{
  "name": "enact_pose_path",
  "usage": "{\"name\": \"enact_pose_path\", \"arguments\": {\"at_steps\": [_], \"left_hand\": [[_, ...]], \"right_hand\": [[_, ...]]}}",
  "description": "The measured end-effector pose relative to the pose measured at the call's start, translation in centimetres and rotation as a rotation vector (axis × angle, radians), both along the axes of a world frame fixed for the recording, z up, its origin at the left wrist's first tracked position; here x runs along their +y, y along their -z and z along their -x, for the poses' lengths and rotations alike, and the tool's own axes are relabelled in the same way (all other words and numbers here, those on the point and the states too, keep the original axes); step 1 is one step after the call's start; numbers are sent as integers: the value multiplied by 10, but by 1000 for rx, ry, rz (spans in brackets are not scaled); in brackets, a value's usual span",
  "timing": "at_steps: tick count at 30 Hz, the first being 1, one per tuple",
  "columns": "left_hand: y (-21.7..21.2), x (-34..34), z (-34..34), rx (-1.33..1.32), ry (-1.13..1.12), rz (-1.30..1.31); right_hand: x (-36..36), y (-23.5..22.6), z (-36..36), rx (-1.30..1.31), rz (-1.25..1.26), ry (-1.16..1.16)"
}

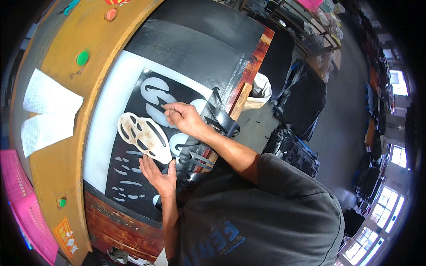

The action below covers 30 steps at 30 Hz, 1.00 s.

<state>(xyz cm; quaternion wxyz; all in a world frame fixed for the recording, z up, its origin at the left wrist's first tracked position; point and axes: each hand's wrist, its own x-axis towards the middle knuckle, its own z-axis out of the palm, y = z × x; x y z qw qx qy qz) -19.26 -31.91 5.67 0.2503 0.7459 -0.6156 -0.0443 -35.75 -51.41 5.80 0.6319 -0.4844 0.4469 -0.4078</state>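
A black sheet with several cut-out openings lies on a white board, which shows through the holes. On the sheet rests a cream sole-shaped cutting die with several long slots. My left hand is at the die's near end, its fingers stretched out and thumb apart, touching or almost touching the rim. To the right of the die, my right hand is closed in a pinch over a large cut-out. Its fingertips meet at a dark bit at the hole's edge; I cannot make out what they hold.
Black scrap strips lie by my right forearm. A yellow machine beam with a green button and white papers runs along the left. A white sack and black material piles stand to the right.
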Motion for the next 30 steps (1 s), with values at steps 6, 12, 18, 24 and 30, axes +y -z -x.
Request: {"name": "enact_pose_path", "arguments": {"at_steps": [6,12,18,24,30], "left_hand": [[2,-1,-2,-39,15,14],[-1,-3,3,-3,-55,24],[0,-5,3,77,-118,67],[6,-1,0,71,-151,-36],[5,2,-2,93,-124,-75]], "right_hand": [[-2,4,0,28,82,-5],[-11,-20,-3,85,-104,-107],[-55,-55,-48,234,133,-302],[-104,-46,-114,363,361,-550],[-105,-31,-128,391,634,-562]]}}
